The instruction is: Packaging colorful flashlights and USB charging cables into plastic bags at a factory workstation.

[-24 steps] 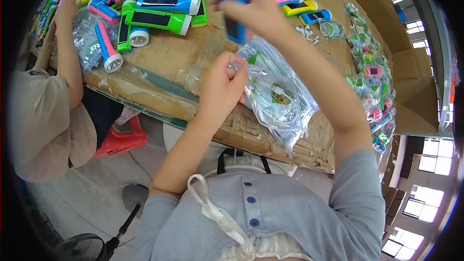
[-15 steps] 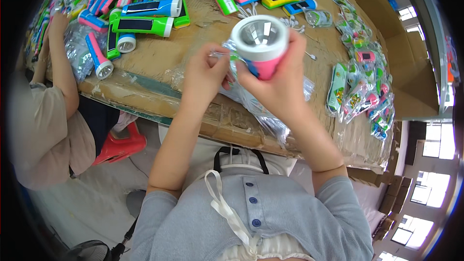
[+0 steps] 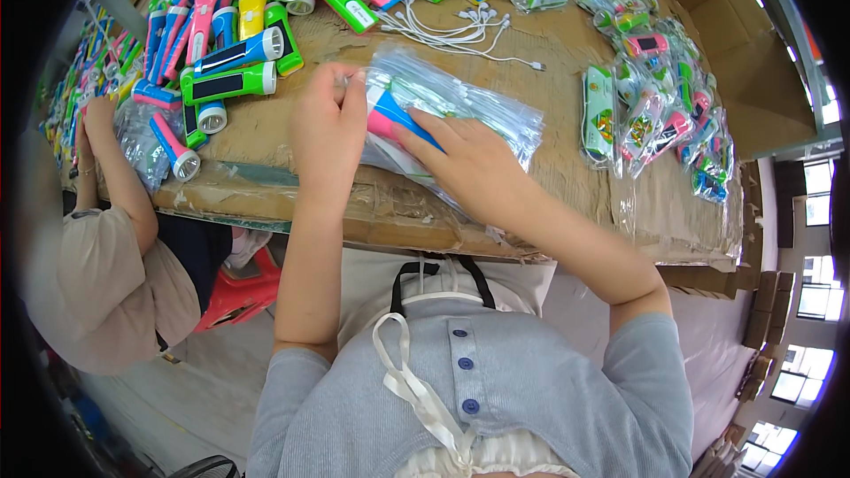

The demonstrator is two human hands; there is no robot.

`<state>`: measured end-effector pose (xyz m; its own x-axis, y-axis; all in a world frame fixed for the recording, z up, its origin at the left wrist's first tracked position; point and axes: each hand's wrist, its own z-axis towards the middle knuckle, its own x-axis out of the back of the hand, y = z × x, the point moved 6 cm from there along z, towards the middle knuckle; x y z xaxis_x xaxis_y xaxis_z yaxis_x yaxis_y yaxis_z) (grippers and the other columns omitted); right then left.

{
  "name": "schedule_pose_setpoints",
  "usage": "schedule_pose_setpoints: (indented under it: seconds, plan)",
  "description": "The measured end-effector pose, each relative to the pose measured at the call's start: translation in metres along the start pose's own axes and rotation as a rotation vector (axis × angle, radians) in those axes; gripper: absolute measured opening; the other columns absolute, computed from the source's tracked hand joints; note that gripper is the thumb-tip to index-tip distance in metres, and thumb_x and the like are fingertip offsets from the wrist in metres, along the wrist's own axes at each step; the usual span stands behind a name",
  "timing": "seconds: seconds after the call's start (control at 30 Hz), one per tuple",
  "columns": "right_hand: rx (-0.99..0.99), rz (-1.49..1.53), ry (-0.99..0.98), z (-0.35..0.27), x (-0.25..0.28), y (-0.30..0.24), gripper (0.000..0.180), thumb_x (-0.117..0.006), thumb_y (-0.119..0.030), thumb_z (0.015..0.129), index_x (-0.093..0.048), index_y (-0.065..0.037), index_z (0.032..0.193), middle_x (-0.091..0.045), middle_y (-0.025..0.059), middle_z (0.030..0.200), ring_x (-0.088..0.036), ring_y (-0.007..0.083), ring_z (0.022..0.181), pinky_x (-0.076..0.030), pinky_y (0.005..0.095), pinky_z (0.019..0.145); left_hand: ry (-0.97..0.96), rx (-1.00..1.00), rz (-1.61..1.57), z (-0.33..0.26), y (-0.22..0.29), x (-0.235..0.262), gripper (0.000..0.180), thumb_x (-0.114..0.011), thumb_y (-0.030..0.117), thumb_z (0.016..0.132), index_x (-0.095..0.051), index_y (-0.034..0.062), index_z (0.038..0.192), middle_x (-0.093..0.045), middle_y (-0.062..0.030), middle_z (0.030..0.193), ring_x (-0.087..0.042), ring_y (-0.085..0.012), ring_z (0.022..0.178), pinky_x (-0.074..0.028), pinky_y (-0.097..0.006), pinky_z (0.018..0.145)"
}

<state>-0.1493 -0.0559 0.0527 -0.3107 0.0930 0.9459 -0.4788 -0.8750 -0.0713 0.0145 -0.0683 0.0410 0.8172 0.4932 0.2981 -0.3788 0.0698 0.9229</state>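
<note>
We have the pink-and-blue flashlight (image 3: pixel 390 119) inside the clear bag (image 3: pixel 460 111); left hand (image 3: pixel 329 128) pinches its mouth, right hand (image 3: pixel 474 168) presses flat on it; sealing remains.

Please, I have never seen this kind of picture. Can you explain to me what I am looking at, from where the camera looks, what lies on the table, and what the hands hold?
The round, bent picture comes from a wide camera worn on a person's head, looking down. No machine is here, only two bare hands.

The left hand pinches the end of a clear plastic bag. The right hand presses on a pink and blue flashlight that seems to sit in the bag.

The cardboard-covered table carries loose coloured flashlights, white cables and already bagged flashlights.

At the left, another person's arm reaches among more flashlights.
</note>
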Motion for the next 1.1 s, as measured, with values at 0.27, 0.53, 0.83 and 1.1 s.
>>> schedule_pose_setpoints:
  seconds: [0.27,0.53,0.83,1.1]
  plan:
    - [-0.067,0.011,0.197,-0.034,0.036,0.031,0.028,-0.068,-0.024,0.074,-0.062,-0.009,0.097,-0.055,0.0073,0.114,-0.056,0.026,0.095,-0.044,0.0367,0.08,-0.075,0.067,0.378,0.019,-0.021,0.028,0.014,-0.062,0.015,0.081,-0.059,0.0035,0.09,-0.057,-0.0087,0.061,-0.055,-0.0214,0.056,-0.041,-0.034,0.055]
    - [-0.339,0.238,0.23,-0.054,0.022,0.044,0.017,-0.061,-0.008,0.08,-0.056,-0.004,0.095,-0.057,0.0109,0.092,-0.058,0.0281,0.078,-0.048,0.0356,0.068,0.043,-0.722,0.67,-0.011,0.056,-0.008,0.022,-0.062,0.014,0.078,-0.057,0.0067,0.099,-0.055,-0.0118,0.101,-0.051,-0.0287,0.096,-0.038,-0.044,0.086]
    - [-0.533,0.583,0.513,-0.058,0.033,0.049,0.026,-0.058,0.001,0.079,-0.042,-0.001,0.1,-0.058,0.0181,0.086,-0.06,0.0329,0.079,-0.048,0.0376,0.067,-0.518,-0.686,0.469,-0.054,0.076,-0.087,0.022,-0.061,0.018,0.081,-0.055,0.0049,0.098,-0.057,-0.0085,0.088,-0.055,-0.0275,0.082,-0.037,-0.043,0.082]
    - [-0.467,0.763,0.484,-0.06,0.031,0.052,0.022,-0.06,0.008,0.078,-0.043,-0.002,0.09,-0.058,0.0114,0.086,-0.061,0.0197,0.078,-0.05,0.03,0.076,-0.446,-0.981,0.39,-0.049,0.095,-0.082,0.013,-0.064,0.016,0.073,-0.059,0.01,0.083,-0.05,-0.0047,0.085,-0.049,-0.0257,0.087,-0.035,-0.04,0.078]
